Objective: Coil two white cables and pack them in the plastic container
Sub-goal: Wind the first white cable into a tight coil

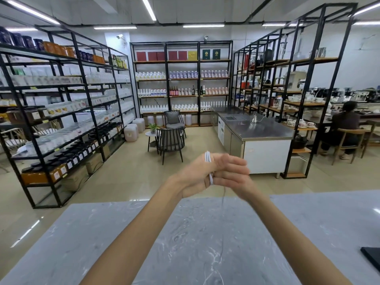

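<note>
Both my hands are raised above the grey marble table [102, 243], close together. A white cable [208, 156] is wound in several loops around my left hand [195, 175]; the loops show above the hand and again below it. My right hand [232, 173] sits against the left one, its fingers curled around the cable and blurred by motion. A thin loose strand of the cable [223, 202] hangs from the hands down to the table top. No plastic container and no second cable are in view.
A dark flat object [372, 258] lies at the table's right edge. Beyond the table are black metal shelves [61, 120] with bottles and jars, two chairs [170, 140], a steel counter [257, 128], and a seated person [345, 124] at far right.
</note>
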`<state>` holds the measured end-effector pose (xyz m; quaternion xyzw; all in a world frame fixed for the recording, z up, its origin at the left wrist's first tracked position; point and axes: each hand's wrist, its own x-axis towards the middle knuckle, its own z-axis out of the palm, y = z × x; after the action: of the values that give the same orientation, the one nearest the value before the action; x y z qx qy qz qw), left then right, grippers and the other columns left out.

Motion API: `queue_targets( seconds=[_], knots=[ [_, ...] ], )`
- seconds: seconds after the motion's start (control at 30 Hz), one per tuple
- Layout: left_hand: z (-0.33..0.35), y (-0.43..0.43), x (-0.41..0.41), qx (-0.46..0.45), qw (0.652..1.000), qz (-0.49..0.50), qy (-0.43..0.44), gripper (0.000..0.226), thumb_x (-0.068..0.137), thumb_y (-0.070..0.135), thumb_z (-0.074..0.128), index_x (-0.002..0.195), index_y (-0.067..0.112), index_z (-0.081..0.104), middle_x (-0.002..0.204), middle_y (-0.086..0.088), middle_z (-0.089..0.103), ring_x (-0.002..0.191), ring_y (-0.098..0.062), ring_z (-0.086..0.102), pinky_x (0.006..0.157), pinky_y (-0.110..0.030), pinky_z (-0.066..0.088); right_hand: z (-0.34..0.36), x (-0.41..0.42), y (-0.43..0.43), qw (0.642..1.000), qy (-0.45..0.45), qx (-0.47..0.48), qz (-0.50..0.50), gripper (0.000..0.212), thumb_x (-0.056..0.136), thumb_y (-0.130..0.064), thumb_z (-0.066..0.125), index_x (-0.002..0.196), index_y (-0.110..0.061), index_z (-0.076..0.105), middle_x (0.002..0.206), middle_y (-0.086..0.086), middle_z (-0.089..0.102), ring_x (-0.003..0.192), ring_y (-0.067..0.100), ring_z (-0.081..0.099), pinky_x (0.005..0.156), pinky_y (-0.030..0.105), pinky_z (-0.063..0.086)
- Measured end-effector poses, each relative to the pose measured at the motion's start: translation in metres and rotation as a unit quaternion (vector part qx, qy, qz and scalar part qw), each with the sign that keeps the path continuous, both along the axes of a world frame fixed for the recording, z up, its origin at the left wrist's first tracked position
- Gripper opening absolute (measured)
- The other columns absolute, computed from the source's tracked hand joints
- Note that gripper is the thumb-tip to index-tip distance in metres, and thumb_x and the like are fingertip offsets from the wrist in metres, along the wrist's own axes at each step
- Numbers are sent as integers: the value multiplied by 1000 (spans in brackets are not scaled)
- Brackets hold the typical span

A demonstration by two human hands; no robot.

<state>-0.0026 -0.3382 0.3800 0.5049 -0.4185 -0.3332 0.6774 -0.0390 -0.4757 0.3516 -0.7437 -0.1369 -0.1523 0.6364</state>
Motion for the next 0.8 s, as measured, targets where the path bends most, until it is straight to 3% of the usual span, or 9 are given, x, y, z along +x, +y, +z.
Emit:
queue_targets(
  seconds=[0.1,0.17,0.27,0.37,0.43,0.53,0.67,0.73,0.8],
  knots=[
    [4,5,17,-13,996,60,63,54,79,53,67,105,8,76,104,-14,76,89,-19,75,71,-24,60,-35,-14,27,995,67,-61,-48,42,105,-19,40,73,-22,66,55,-7,53,42,2,40,46,20,31],
    [1,7,28,-7,991,102,84,53,79,51,66,103,5,76,105,-16,75,90,-21,75,72,-25,60,-46,-30,41,990,103,-98,-20,30,105,-28,41,95,-20,69,60,-3,58,42,7,40,42,19,31],
    [-13,7,34,34,986,152,58,51,83,41,68,111,-2,68,110,-22,73,97,-29,73,78,-29,61,-45,-56,40,946,111,-304,-7,20,102,-30,47,117,-24,59,67,-7,66,49,2,51,51,16,41],
    [-28,4,23,101,980,166,-48,60,80,56,63,108,3,70,104,-20,74,95,-30,73,81,-35,61,-14,-73,30,883,5,-467,-43,18,100,-31,47,106,-25,63,73,-10,66,71,2,58,69,28,51],
    [-32,0,10,136,967,163,-142,67,81,74,47,81,12,72,77,-17,72,73,-24,68,67,-36,54,8,-75,21,852,-105,-504,-96,21,101,-30,46,96,-21,63,81,-10,62,82,15,60,69,41,51],
    [-28,-2,-7,120,986,80,-88,87,79,85,14,66,21,71,64,0,70,65,-14,68,65,-28,54,27,-70,7,815,-250,-497,-163,25,98,-36,47,92,-25,69,83,-8,61,73,19,60,54,41,50],
    [-25,-3,-14,116,992,4,-55,117,67,94,5,86,2,76,84,-20,76,74,-31,75,64,-34,62,32,-54,-10,812,-348,-425,-198,19,93,-30,61,90,-19,76,87,-2,64,76,15,60,59,34,51],
    [-27,-3,-15,115,991,-24,-61,120,68,94,7,90,-3,74,88,-21,75,74,-32,75,64,-35,62,35,-42,-17,843,-348,-373,-173,15,90,-27,66,88,-18,77,87,-4,65,78,12,61,65,29,50],
    [-25,-2,-15,109,992,-41,-59,116,73,91,9,94,-4,72,91,-20,76,75,-31,75,65,-34,62,38,-30,-20,909,-269,-293,-123,8,87,-20,70,85,-20,78,83,-8,71,78,11,65,69,28,52]
  ],
)
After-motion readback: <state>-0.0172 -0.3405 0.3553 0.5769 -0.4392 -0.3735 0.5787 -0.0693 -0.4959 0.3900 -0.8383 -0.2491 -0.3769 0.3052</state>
